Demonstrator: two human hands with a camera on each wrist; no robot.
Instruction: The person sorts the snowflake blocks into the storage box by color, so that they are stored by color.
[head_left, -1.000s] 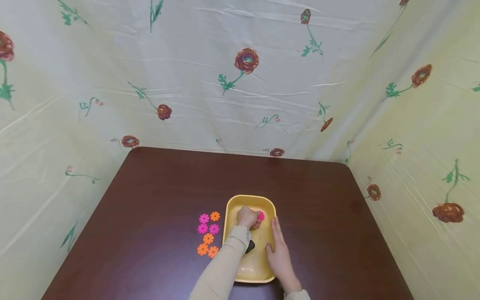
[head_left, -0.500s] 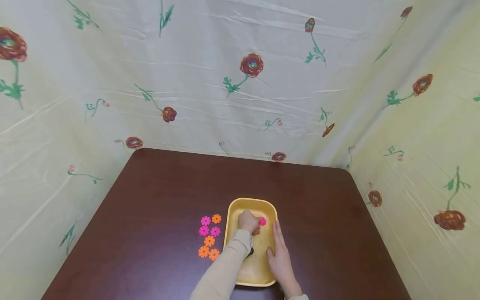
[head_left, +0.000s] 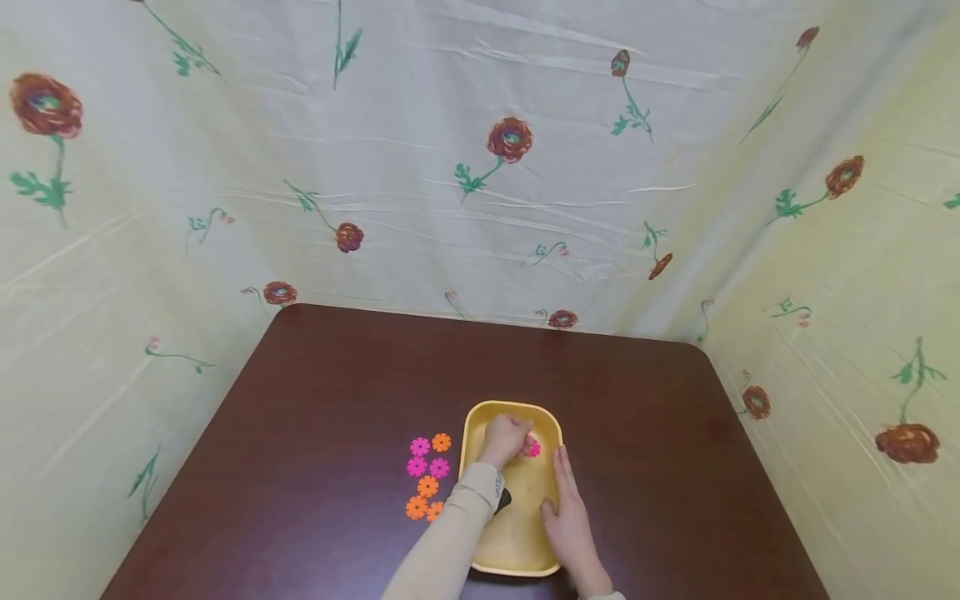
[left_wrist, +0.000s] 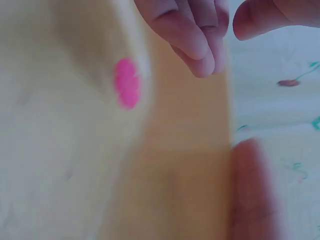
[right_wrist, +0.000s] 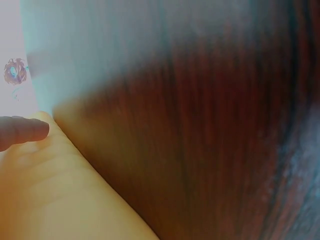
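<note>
A: Where is the left hand (head_left: 504,437)?

B: Inside the yellow tray (head_left: 512,557), over its far end. Its grip is narrow and holds nothing: in the left wrist view the fingertips (left_wrist: 200,47) are curled close to the thumb, with a gap between them.

A: And the pink flower piece (head_left: 532,447)?

B: On the tray floor just right of that grip, touching no finger I can see.

A: What is the right hand (head_left: 570,521) doing?

B: It lies flat, fingers straight, along the tray's right rim, probably steadying the tray on the table (head_left: 330,400).

A: Anything left of the left grip?

B: A cluster of pink and orange flower pieces (head_left: 426,477) lies on the table beside the tray, within easy reach.
</note>
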